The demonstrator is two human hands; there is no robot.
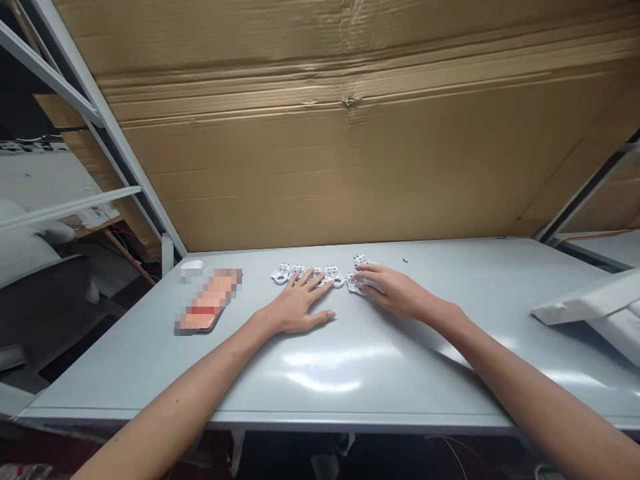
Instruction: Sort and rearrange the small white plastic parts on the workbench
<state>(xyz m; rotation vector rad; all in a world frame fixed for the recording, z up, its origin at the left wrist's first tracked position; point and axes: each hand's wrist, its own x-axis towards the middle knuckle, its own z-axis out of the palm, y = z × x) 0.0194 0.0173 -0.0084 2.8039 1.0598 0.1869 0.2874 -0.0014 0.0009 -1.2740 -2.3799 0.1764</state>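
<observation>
The left hand (295, 305) is resting spread, fingertips touching white plastic pieces (305, 273) at twelve o'clock. The right hand (395, 291) is curling over more pieces (357, 283) at nine o'clock, any pinch hidden.

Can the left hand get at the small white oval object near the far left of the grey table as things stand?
Probably yes. The left hand rests over white perforated plastic parts on the grey table. A blurred orange flat object lies roughly between, but it looks low enough to pass over to the small white oval object.
</observation>
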